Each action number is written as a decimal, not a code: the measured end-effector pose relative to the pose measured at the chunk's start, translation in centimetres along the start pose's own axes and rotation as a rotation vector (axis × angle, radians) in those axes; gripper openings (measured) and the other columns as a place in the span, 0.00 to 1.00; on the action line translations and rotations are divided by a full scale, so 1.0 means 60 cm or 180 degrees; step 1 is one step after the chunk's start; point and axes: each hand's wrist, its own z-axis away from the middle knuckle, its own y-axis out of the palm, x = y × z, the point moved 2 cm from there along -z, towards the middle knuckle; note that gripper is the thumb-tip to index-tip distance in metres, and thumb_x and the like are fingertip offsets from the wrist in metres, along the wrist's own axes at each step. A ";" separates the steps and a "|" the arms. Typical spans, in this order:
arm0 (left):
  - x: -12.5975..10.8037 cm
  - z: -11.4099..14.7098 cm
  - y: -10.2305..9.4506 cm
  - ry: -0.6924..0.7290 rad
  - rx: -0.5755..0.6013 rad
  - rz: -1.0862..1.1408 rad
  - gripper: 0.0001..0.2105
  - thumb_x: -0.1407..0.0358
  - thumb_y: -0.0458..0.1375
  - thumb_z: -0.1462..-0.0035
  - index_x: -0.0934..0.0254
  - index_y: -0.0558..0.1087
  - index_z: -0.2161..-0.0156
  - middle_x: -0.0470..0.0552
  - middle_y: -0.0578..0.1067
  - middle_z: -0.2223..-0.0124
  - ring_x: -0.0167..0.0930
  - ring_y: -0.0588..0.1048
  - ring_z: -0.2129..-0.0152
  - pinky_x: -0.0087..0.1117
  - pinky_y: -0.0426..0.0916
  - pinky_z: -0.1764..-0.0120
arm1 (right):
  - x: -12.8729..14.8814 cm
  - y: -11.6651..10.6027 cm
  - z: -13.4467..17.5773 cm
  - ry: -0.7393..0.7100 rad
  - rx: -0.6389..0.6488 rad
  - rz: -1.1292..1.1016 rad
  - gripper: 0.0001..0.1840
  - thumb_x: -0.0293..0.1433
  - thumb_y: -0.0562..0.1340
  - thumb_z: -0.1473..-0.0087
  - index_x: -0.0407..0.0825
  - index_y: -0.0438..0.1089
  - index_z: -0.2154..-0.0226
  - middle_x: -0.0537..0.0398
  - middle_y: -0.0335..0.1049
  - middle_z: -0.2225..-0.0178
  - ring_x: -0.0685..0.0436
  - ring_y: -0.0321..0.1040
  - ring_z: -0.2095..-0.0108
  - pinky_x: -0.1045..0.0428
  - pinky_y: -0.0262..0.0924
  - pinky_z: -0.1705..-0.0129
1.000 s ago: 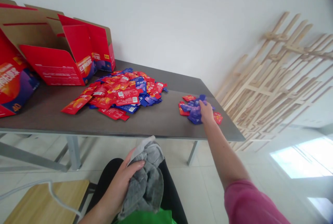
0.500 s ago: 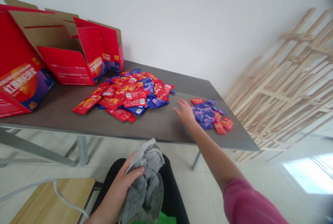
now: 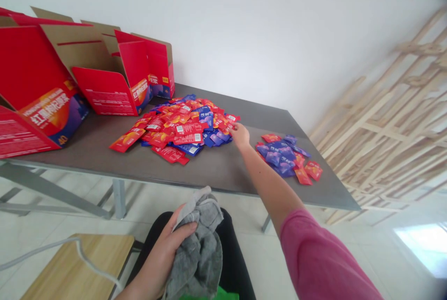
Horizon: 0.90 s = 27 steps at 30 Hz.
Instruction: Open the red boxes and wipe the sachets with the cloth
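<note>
My left hand (image 3: 178,239) is closed around a crumpled grey cloth (image 3: 200,249) above my lap. On the table, my right hand (image 3: 240,136) has reached the right edge of a large pile of red and blue sachets (image 3: 181,125). Its fingers are pinched together on a red sachet (image 3: 228,126) there; the fingertips are partly hidden by the hand. A smaller heap of purple-blue and red sachets (image 3: 284,156) lies to the right, beyond my forearm.
Open red cardboard boxes (image 3: 104,88) stand at the left of the grey table (image 3: 216,174). A wooden stool (image 3: 84,263) with a white cable (image 3: 84,256) over it is at the lower left. Wooden frames (image 3: 391,128) lean by the wall at right.
My right hand has moved left from beside the small heap to the large pile, and its spread fingers have closed. My left hand still holds the cloth. The view has shifted slightly.
</note>
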 end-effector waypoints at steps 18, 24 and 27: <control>-0.016 -0.029 0.046 0.0226 0.0553 -0.0400 0.32 0.55 0.67 0.50 0.60 0.66 0.40 0.52 0.82 0.59 0.37 0.82 0.66 0.35 0.75 0.60 | 0.008 -0.200 0.378 0.0548 0.0908 -0.2611 0.30 0.34 0.73 0.60 0.57 0.72 0.50 0.59 0.75 0.65 0.43 0.75 0.65 0.50 0.70 0.65; 0.030 -0.016 0.080 0.0179 0.0544 -0.0094 0.27 0.56 0.66 0.49 0.62 0.69 0.46 0.50 0.81 0.64 0.36 0.81 0.68 0.31 0.75 0.66 | 0.024 -0.161 0.461 0.1103 0.0764 -0.4034 0.28 0.51 0.66 0.50 0.54 0.72 0.50 0.51 0.78 0.57 0.38 0.75 0.59 0.45 0.70 0.61; 0.031 -0.007 0.077 0.0152 0.0416 -0.0283 0.24 0.56 0.66 0.49 0.61 0.70 0.49 0.48 0.81 0.63 0.36 0.80 0.66 0.32 0.74 0.63 | 0.027 -0.158 0.469 0.1223 0.0321 -0.4047 0.26 0.51 0.63 0.47 0.54 0.71 0.51 0.50 0.79 0.57 0.38 0.75 0.58 0.45 0.70 0.60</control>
